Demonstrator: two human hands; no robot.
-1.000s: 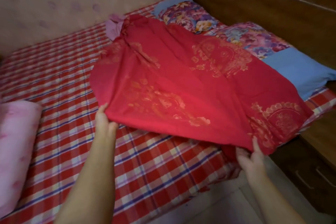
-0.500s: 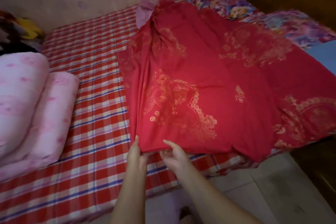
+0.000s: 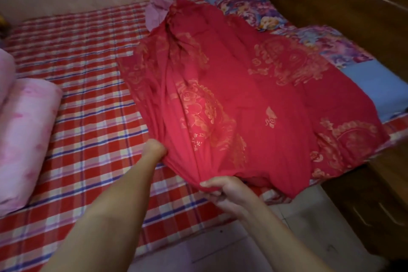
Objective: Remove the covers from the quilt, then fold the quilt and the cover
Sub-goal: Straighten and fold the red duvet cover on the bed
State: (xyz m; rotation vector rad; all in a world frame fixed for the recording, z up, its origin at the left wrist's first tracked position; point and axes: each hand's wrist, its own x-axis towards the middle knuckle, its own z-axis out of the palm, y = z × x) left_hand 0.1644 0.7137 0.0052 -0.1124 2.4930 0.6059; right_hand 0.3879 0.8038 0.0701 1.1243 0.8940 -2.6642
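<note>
Bed: plaid sheet, serves as the folding surface.

Red cover: off the quilt, already doubled lengthwise by the look of it. It runs from the far edge by the wall to the near edge and sits toward the head end, overlapping both pillows. The far end is bunched and creased and the near end is lifted. My read is that it's being tensioned so the layers line up before the next fold.

Pink quilt: folded into a thick stack at the foot end, well apart from the cover. Looks parked there to keep the middle of the bed free. Quilt part reads as finished and the cover fold is the open item.

Right hand: at the near edge, thumb on top and fingers curled under, pinching gathered cover hem. It's the anchor point.

Left hand: at the cover's foot-side edge, slipped under the cloth. Fingers are hidden, so I can't tell spread or grip. Probably hunting for the lower layer or a corner.

Pink scrap: pokes out at the cover's far end. Can't tell whether it's lining or a separate piece.

Risk: the far end is still twisted, so pulling now may lock the creases in.
</note>
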